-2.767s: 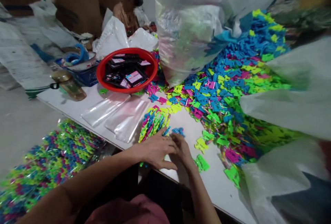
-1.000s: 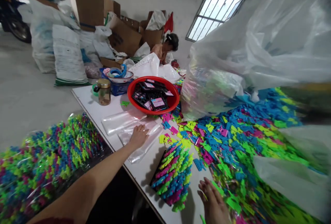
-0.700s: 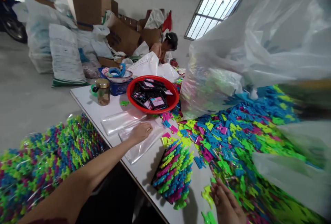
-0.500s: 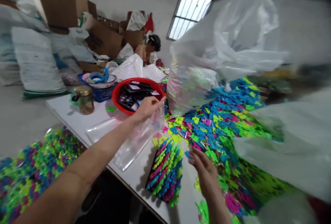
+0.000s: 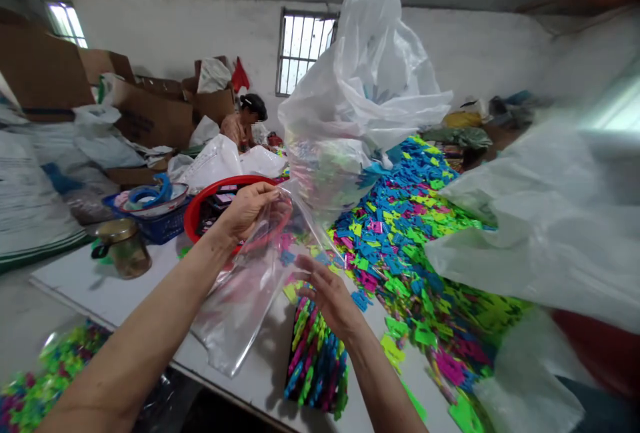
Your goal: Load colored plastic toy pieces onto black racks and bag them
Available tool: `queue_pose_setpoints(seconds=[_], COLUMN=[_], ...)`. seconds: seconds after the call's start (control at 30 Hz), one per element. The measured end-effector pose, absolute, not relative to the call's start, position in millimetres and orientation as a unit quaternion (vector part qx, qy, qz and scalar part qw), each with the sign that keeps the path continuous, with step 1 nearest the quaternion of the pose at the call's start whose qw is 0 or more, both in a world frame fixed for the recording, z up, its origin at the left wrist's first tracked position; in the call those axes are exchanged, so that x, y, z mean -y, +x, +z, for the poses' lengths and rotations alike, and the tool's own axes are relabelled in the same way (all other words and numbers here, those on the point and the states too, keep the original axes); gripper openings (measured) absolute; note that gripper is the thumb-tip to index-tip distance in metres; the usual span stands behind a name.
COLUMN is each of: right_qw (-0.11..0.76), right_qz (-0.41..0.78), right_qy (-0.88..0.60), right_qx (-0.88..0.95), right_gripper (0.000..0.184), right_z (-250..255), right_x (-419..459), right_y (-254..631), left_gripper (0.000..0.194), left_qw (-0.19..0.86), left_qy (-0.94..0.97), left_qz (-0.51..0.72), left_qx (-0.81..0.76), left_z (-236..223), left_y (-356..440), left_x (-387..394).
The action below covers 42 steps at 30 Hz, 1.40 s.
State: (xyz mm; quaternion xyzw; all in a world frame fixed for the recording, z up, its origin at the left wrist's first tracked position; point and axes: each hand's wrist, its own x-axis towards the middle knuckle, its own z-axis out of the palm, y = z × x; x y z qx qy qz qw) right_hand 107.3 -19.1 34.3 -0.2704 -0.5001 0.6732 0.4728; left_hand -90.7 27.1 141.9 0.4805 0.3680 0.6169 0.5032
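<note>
My left hand [image 5: 249, 211] pinches the top edge of a clear plastic bag [image 5: 240, 326], lifted in front of the red basin. The bag hangs down over the white table [image 5: 190, 356], its mouth partly spread. My right hand [image 5: 330, 294] is open, its fingers apart and extended towards the bag; whether they touch the film I cannot tell. Below it stands a card of colourful plastic clips [image 5: 315, 363], in slanted rows of pink, green, yellow and blue, partly hidden by my right hand and wrist.
A big heap of loose clips [image 5: 395, 239] covers the right side, beside a large translucent sack [image 5: 345, 146]. The red basin [image 5: 200, 196] holds black cards. A jar [image 5: 123, 246] and blue basket [image 5: 165, 223] stand left. Another person [image 5: 243, 126] sits behind. Packed clips [image 5: 55, 373] lie lower left.
My left hand has taken a clear bag from the table and raised it. My right hand has moved left from the loose clips towards the bag. The view has swung right.
</note>
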Motion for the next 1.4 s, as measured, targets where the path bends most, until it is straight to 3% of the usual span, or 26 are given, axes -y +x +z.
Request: queue_pose_setpoints(seconds=[0.23,0.4,0.5,0.6,0.7,0.83,1.0,1.1,1.27,1.4], right_qw=[0.54,0.521,0.492,0.337,0.2,0.201,0.19,0.183,0.175,0.114], right_qz=[0.641,0.598,0.405,0.087,-0.053,-0.049,-0.038,-0.03,-0.006,-0.081], right_qy=[-0.277,-0.352,-0.47,-0.631,-0.727,-0.694,-0.597,-0.58,-0.604,-0.656], right_qx=[0.471,0.497,0.61,0.694,0.655,0.69,0.778,0.793,0.778,0.741], right_gripper=[0.051,0.047,0.042,0.033,0.035,0.041,0.029,0.022,0.033,0.013], right_z=[49,53,57,70,90,112,109,108,114,106], right_x=[12,4,-14,-44,-64,-48,-4,11,10,7], right_y=[137,143,151,186,234,247,191,183,220,222], left_gripper=[0.02,0.031,0.031,0.031,0.032,0.041,0.049,0.049,0.035,0.015], left_qw=[0.412,0.4,0.433,0.467,0.52,0.617,0.716,0.665,0.563,0.384], left_qy=[0.548,0.559,0.522,0.456,0.463,0.492,0.464,0.516,0.595,0.671], left_qz=[0.592,0.578,0.582,0.566,0.513,0.437,0.429,0.457,0.423,0.403], left_qx=[-0.423,-0.44,-0.449,-0.503,-0.502,-0.431,-0.297,-0.288,-0.386,-0.49], left_z=[122,91,65,36,16,17,48,58,55,49], left_y=[-81,-78,-71,-63,-52,-23,33,49,35,49], left_x=[-32,-28,-28,-24,-17,-13,-8,-6,-15,-16])
